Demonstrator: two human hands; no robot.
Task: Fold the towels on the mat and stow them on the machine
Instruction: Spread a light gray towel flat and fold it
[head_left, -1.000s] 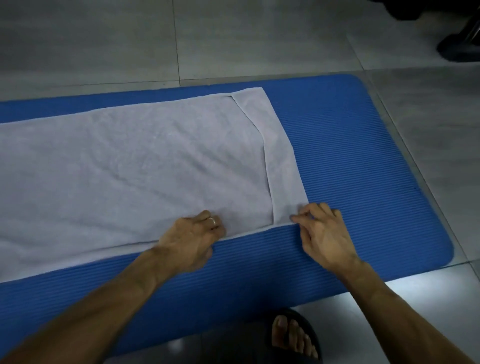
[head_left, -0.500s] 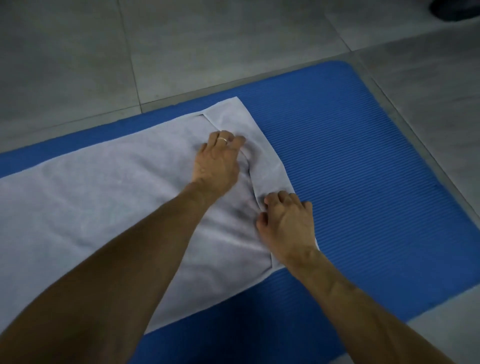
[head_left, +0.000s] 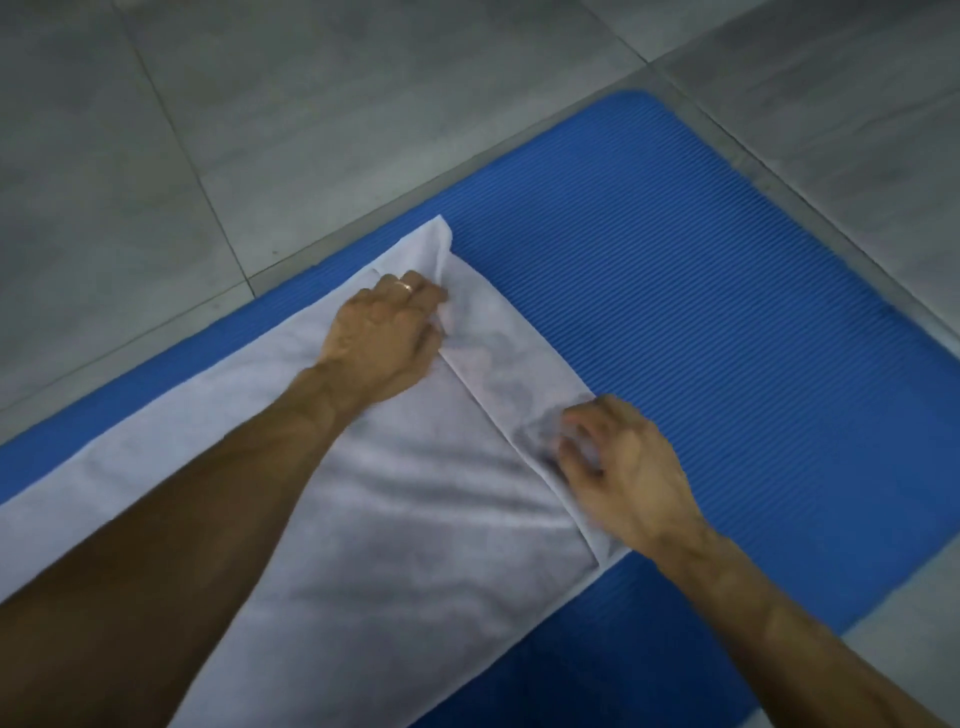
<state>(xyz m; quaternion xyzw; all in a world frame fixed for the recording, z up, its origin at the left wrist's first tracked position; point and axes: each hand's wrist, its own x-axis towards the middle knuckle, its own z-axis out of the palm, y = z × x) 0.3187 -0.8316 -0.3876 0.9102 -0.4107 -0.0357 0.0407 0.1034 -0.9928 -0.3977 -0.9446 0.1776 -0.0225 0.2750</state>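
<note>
Here the towel (head_left: 363, 519) lies spread along the blue mat (head_left: 727, 312) on the floor (head_left: 260, 104), its end turned back in a narrow flap (head_left: 498, 358) that runs between the two hands. The left hand (head_left: 384, 338) curls its fingers into the flap's far part, gripping the cloth; the right hand (head_left: 623, 467) pinches the near part with bent fingers. Holding both ends likely keeps the strip square for the next fold. Creases gather under the left forearm. No machine shows, so stowing seems a long way off
</note>
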